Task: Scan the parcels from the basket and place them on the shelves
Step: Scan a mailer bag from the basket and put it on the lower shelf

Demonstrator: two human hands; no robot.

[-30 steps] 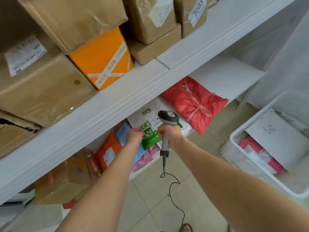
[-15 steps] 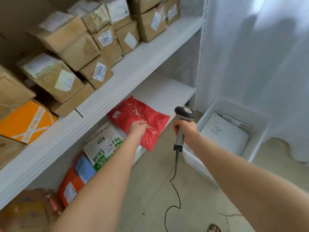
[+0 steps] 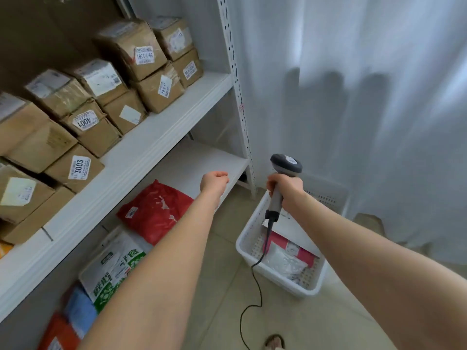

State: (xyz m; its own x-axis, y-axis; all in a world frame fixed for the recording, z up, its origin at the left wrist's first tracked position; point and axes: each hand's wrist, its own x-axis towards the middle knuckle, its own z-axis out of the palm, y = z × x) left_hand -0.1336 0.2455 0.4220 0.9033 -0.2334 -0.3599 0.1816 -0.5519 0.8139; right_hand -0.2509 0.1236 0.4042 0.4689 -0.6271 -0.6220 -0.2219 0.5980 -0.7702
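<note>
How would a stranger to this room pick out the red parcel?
Start at the white shelving on the left and drop to its lower shelf, beneath the brown boxes. The red parcel lies flat there. It alone is crinkly red plastic; its neighbour is a white and green bag.

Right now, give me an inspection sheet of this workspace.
surface: lower shelf, bare at its right end.
job's things: basket on floor holds pink and white parcels; red parcel and green-printed parcel lie on lower shelf.
clutter: labelled cardboard boxes stacked on upper shelf.
grips: left hand curled, holding nothing; right hand grips scanner.
cables: scanner cable hangs past basket, down to floor.
surroundings: white curtain, tiled floor.
</note>
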